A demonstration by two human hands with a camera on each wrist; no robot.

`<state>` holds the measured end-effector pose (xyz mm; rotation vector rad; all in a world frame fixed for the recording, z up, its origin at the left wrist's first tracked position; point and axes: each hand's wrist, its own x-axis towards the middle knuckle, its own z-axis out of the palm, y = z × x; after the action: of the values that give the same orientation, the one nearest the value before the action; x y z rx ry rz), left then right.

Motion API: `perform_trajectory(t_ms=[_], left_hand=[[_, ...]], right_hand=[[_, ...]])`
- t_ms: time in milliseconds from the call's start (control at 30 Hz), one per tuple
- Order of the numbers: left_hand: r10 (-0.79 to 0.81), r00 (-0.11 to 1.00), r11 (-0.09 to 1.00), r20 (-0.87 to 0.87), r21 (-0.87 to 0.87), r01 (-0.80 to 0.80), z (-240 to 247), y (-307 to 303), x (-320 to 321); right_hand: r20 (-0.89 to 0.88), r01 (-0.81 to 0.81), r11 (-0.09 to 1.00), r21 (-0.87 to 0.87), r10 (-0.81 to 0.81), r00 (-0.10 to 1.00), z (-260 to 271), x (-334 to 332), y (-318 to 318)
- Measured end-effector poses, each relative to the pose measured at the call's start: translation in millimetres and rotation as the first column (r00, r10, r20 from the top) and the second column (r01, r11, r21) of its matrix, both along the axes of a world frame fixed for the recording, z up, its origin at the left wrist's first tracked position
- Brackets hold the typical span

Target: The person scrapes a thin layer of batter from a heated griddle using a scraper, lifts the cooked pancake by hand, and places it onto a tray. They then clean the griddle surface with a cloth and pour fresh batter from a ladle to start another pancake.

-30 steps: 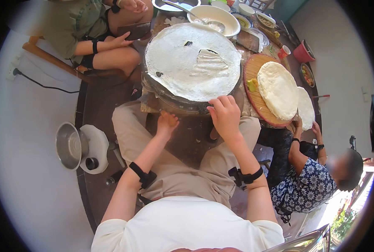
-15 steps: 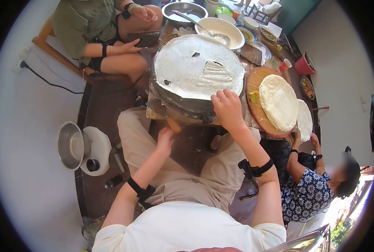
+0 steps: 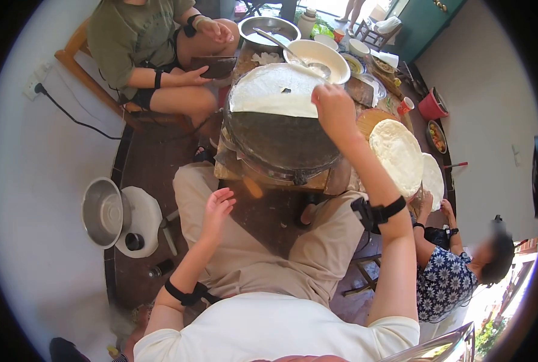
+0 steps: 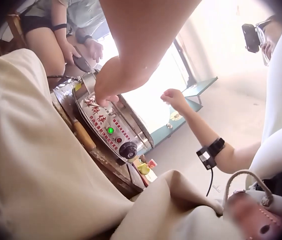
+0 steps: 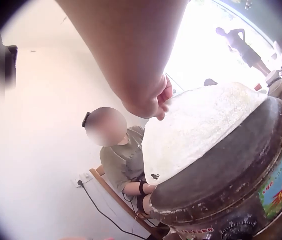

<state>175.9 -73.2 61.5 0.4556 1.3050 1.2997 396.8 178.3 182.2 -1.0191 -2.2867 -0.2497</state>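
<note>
Sheet [image 3: 274, 99] now higher — white, holed

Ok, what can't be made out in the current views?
- How the right hand pinches the sheet, finger by finger: right wrist view, hidden behind the hand itself.
- Griddle surface beneath the sheet: head view, covered.
- Dial setting: left wrist view, markings too small.
- Some panel lettering: left wrist view, behind the left hand.

The right hand [image 3: 335, 108] pinches a thin flatbread [image 3: 269, 84] by its edge above the round black griddle [image 3: 281, 142]; the left hand [image 3: 218, 210] hovers open over the lap [image 3: 248, 259].
</note>
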Motion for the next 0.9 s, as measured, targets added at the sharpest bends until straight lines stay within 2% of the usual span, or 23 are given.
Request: perform_trajectory(t_ms=[67,200,267,367,433,500,567,700,733,800,867,900], left_hand=[[0.003,1.0,1.0,0.0,0.016,-0.003,1.9,-5.3,-4.8],[0.016,1.0,1.0,0.012,0.015,-0.017,12.2,-14.5,-3.9],[0.019,1.0,0.999,0.02,0.034,-0.02,8.9,-19.2,-5.6],[0.026,0.999,0.999,0.032,0.045,-0.027,7.6,-23.2,-8.6],[0.027,0.999,0.998,0.04,0.052,-0.029,7.6,-22.4,-10.9],[0.025,0.999,0.997,0.045,0.065,-0.028,6.0,-22.0,-12.4],[0.012,0.999,0.999,0.045,0.047,-0.014,6.5,-19.1,-11.5],[-0.031,0.999,0.998,0.035,0.05,0.029,5.4,-12.0,-5.6],[-0.04,0.999,0.998,0.031,0.047,0.039,5.9,-10.3,-2.9],[-0.065,0.998,0.997,0.021,0.039,0.064,7.3,-8.4,3.1],[-0.058,0.998,0.998,0.012,0.03,0.058,11.0,-8.8,8.0],[-0.069,0.998,0.997,0.013,0.027,0.068,12.2,-8.1,12.3]], right_hand=[[-0.001,0.028,1.0,-0.003,-0.028,1.0,20.0,-6.4,38.0],[-0.043,0.095,0.973,0.212,-0.088,0.995,61.3,-10.3,111.7],[-0.046,0.16,0.947,0.279,-0.153,0.987,86.0,-6.9,125.3],[-0.057,0.077,0.915,0.395,-0.06,0.997,110.4,-2.4,121.2],[-0.041,0.057,0.9,0.432,-0.043,0.998,120.0,-3.7,90.9],[0.06,-0.017,0.872,0.49,-0.014,0.998,111.2,1.7,54.9],[0.184,-0.079,0.882,0.464,-0.009,0.983,90.7,7.4,10.0],[0.396,-0.195,0.948,0.252,0.083,0.915,20.8,13.3,-62.2],[0.388,-0.221,0.958,0.181,0.137,0.911,4.1,14.1,-74.9],[0.323,-0.29,0.943,0.165,0.226,0.919,-29.6,15.5,-87.7],[0.253,-0.28,0.96,0.026,0.265,0.931,-41.0,12.5,-92.9],[0.214,-0.266,0.964,0.027,0.254,0.943,-37.3,9.1,-91.5]])
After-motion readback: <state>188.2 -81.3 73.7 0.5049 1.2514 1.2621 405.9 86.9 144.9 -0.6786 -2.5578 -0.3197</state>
